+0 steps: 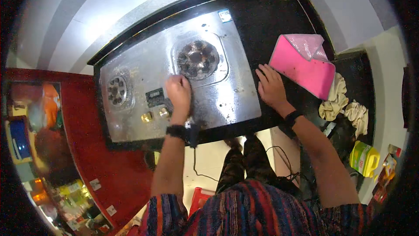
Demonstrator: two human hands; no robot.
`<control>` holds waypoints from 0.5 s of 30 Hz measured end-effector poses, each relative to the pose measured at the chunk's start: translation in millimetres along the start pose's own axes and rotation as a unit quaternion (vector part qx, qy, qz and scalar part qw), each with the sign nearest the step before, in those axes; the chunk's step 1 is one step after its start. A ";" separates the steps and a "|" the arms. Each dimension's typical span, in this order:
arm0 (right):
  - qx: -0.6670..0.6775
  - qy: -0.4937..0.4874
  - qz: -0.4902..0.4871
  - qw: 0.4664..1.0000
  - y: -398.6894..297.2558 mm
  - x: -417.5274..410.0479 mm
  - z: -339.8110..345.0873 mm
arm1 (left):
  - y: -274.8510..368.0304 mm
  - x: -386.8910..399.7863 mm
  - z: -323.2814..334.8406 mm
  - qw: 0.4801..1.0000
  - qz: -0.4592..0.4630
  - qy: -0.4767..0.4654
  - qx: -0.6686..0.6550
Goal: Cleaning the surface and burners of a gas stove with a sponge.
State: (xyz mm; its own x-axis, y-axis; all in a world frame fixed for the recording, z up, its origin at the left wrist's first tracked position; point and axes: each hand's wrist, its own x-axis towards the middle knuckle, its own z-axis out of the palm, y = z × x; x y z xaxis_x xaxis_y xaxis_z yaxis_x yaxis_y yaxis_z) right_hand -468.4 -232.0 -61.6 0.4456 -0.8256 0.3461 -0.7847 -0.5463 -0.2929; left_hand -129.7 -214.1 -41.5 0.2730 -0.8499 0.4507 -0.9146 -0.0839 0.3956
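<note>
My left hand (178,92) is curled into a fist on the steel top of a two-burner gas stove (209,105), just left of the larger, blackened burner (198,59). Whether anything is inside the fist is hidden from above. My right hand (272,85) lies palm down on the black countertop (258,30) by the stove's right edge, with its fingers spread and no object held. Its fingertips are close to a pink cloth (302,69) with one corner folded over. Two gold-coloured knobs, one of them the left knob (147,117), sit near the stove's front.
A smaller burner (117,90) is at the stove's left. Crumpled cream cloths (334,102) lie at the right, above a yellow-green jug (364,159). Shelves with assorted goods (49,157) stand at lower left. A cable (195,164) hangs over the front edge, near a red stool (198,198).
</note>
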 end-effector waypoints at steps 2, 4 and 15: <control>-0.010 -0.001 0.012 1.000 3.2 -2.8 -2.5 | 33.8 -23.7 3.9 0.996 0.030 -0.045 -0.069; -0.014 -0.010 0.007 1.000 -2.6 0.4 -3.8 | 64.4 -40.7 14.4 0.992 0.076 -0.032 -0.094; 0.020 0.020 0.004 1.000 -4.8 2.8 2.8 | 6.4 -24.6 -13.8 0.994 0.044 -0.102 0.016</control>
State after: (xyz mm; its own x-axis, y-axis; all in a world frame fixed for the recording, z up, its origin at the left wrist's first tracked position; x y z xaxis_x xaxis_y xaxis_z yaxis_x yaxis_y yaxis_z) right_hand -462.1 -232.1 -61.7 0.4215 -0.8238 0.3791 -0.7693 -0.5462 -0.3315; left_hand -138.2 -186.6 -39.1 0.1290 -0.9420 0.3098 -0.9418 -0.0185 0.3358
